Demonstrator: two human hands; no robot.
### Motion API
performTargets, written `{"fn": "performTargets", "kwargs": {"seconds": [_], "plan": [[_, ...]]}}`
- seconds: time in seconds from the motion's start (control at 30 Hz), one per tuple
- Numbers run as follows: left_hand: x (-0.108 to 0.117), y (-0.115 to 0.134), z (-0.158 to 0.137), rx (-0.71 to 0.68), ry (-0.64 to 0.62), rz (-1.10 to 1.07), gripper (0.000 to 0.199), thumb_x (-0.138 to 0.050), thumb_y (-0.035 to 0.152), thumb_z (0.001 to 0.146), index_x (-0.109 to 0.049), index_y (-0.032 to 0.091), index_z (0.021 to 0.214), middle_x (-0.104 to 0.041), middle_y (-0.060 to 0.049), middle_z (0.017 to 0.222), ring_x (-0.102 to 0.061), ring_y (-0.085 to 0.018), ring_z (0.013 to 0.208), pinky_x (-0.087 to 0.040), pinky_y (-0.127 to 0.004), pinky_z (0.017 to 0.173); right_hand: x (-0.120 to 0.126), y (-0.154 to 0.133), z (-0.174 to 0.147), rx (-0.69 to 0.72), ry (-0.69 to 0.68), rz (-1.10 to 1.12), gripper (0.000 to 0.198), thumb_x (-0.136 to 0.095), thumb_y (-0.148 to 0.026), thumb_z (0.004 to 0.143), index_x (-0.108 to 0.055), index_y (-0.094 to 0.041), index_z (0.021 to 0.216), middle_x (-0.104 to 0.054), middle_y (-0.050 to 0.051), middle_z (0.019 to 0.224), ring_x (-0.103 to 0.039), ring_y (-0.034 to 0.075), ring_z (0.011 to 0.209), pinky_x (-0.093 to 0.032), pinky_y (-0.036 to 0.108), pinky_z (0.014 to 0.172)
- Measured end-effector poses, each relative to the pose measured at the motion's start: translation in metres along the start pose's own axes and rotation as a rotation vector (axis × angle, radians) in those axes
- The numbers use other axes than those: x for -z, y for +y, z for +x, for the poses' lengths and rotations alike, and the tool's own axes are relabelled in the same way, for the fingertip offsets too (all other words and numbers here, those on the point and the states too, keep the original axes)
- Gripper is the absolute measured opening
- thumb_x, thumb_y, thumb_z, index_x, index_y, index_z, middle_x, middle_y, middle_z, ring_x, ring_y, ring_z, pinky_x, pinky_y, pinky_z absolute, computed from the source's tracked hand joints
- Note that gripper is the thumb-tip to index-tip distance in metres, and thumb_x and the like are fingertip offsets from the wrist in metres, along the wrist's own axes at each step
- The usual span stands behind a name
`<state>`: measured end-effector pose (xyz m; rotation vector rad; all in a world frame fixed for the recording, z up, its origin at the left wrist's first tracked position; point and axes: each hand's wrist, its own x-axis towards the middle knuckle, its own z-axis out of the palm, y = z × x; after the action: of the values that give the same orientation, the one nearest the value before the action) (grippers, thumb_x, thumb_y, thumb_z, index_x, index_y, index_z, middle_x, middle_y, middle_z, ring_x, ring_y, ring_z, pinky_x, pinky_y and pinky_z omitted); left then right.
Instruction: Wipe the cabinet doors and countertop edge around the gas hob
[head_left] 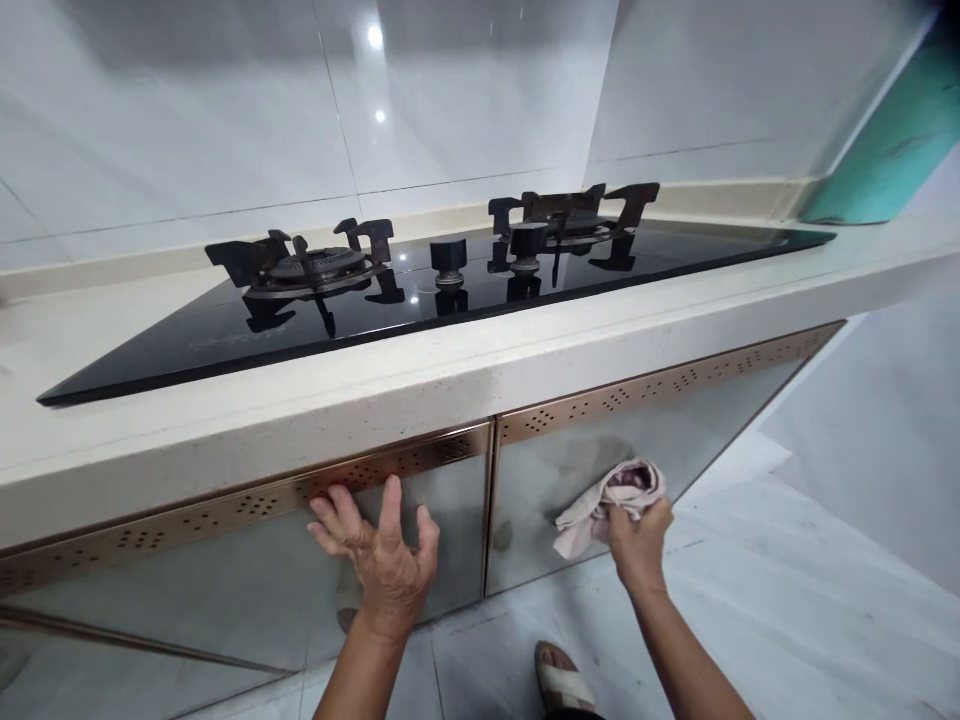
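Observation:
My right hand [640, 540] is closed around a bunched, pale pink cloth [600, 505], whose folds show a darker purple inside. The cloth is up against the glass front of the right cabinet door [551, 470], or very close to it. My left hand [386, 560] has its fingers spread, with the fingertips at the copper-coloured perforated strip along the top of the left cabinet door [247, 565]. Nothing is held in the left hand.
Above the doors runs a white countertop [420, 375] with a black glass gas hob [352, 320]. Two burners with pan supports and two knobs [448, 262] stand up from it. A green container [885, 150] is at the far right. Below is the tiled floor [810, 600] and a sandalled foot [562, 680].

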<state>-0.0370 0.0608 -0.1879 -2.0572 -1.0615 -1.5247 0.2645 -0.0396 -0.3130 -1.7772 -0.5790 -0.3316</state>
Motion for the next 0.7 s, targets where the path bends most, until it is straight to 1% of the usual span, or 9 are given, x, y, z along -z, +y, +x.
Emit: {"fn": "performTargets", "kwargs": {"seconds": [0.07, 0.13, 0.17, 0.23, 0.33, 0.4, 0.47, 0.6, 0.7], "plan": [[-0.002, 0.002, 0.001, 0.006, 0.015, -0.012, 0.089, -0.069, 0.021, 0.08, -0.022, 0.031, 0.155, 0.007, -0.01, 0.165, 0.006, -0.041, 0.15, 0.002, -0.069, 0.114, 0.012, -0.033, 0.013, 0.075, -0.011, -0.004, 0.033, -0.053, -0.035, 0.072, -0.047, -0.019, 0.1, -0.045, 0.005, 0.096, -0.047, 0.024, 0.094, -0.043, 0.044, 0.086], [-0.003, 0.003, 0.001, 0.011, 0.029, -0.022, 0.089, -0.069, 0.021, 0.08, -0.022, 0.031, 0.155, 0.008, -0.009, 0.166, 0.007, -0.041, 0.15, 0.003, -0.068, 0.114, 0.018, -0.075, 0.007, 0.253, -0.074, 0.022, 0.032, -0.057, -0.033, 0.073, -0.049, -0.02, 0.101, -0.047, 0.005, 0.097, -0.048, 0.023, 0.093, -0.044, 0.041, 0.084], [-0.002, 0.004, 0.002, 0.013, 0.031, -0.026, 0.089, -0.069, 0.021, 0.08, -0.022, 0.032, 0.155, 0.008, -0.009, 0.166, 0.007, -0.041, 0.15, 0.003, -0.068, 0.114, 0.018, -0.095, -0.003, 0.369, -0.121, 0.043, 0.031, -0.06, -0.033, 0.074, -0.051, -0.02, 0.101, -0.048, 0.005, 0.096, -0.049, 0.023, 0.091, -0.045, 0.038, 0.081], [-0.001, 0.003, 0.002, 0.013, 0.019, -0.034, 0.088, -0.068, 0.021, 0.081, -0.022, 0.032, 0.155, 0.008, -0.008, 0.166, 0.008, -0.041, 0.15, 0.003, -0.068, 0.115, 0.01, -0.129, -0.031, 0.597, -0.282, 0.073, 0.028, -0.06, -0.027, 0.078, -0.056, -0.021, 0.105, -0.051, 0.006, 0.096, -0.051, 0.02, 0.087, -0.045, 0.032, 0.075], [0.003, 0.0, 0.001, -0.001, -0.017, -0.03, 0.084, -0.066, 0.022, 0.084, -0.022, 0.031, 0.155, 0.008, -0.009, 0.166, 0.008, -0.039, 0.151, 0.002, -0.066, 0.116, -0.008, -0.152, -0.074, 0.858, -0.496, 0.067, 0.016, -0.059, -0.022, 0.082, -0.063, -0.023, 0.098, -0.053, 0.003, 0.083, -0.051, 0.016, 0.074, -0.042, 0.026, 0.065], [0.006, -0.003, 0.0, -0.018, -0.032, -0.006, 0.083, -0.067, 0.022, 0.084, -0.023, 0.032, 0.155, 0.008, -0.009, 0.166, 0.007, -0.038, 0.151, -0.001, -0.065, 0.117, -0.018, -0.151, -0.092, 0.933, -0.59, 0.05, 0.007, -0.062, -0.025, 0.082, -0.064, -0.023, 0.089, -0.055, 0.001, 0.075, -0.051, 0.015, 0.068, -0.04, 0.026, 0.062], [0.007, -0.005, -0.001, -0.029, -0.039, 0.018, 0.085, -0.069, 0.023, 0.083, -0.024, 0.033, 0.154, 0.008, -0.009, 0.166, 0.006, -0.038, 0.151, -0.004, -0.065, 0.117, -0.023, -0.143, -0.1, 0.916, -0.699, 0.032, 0.008, -0.065, -0.027, 0.08, -0.064, -0.023, 0.087, -0.058, 0.001, 0.074, -0.053, 0.015, 0.067, -0.04, 0.026, 0.062], [0.006, -0.004, -0.001, -0.02, -0.03, 0.012, 0.086, -0.07, 0.023, 0.082, -0.024, 0.032, 0.154, 0.007, -0.009, 0.166, 0.005, -0.038, 0.151, -0.002, -0.066, 0.116, -0.025, -0.115, -0.105, 0.788, -0.938, 0.021, 0.027, -0.064, -0.019, 0.076, -0.066, -0.025, 0.103, -0.069, 0.0, 0.085, -0.063, 0.016, 0.079, -0.046, 0.025, 0.072], [0.005, -0.003, 0.0, -0.019, -0.019, 0.004, 0.087, -0.07, 0.022, 0.081, -0.023, 0.033, 0.154, 0.007, -0.009, 0.166, 0.007, -0.038, 0.151, -0.001, -0.067, 0.116, -0.028, -0.08, -0.113, 0.729, -0.995, 0.068, 0.048, -0.058, -0.01, 0.072, -0.064, -0.026, 0.117, -0.072, 0.003, 0.099, -0.066, 0.018, 0.094, -0.05, 0.029, 0.083]]}}
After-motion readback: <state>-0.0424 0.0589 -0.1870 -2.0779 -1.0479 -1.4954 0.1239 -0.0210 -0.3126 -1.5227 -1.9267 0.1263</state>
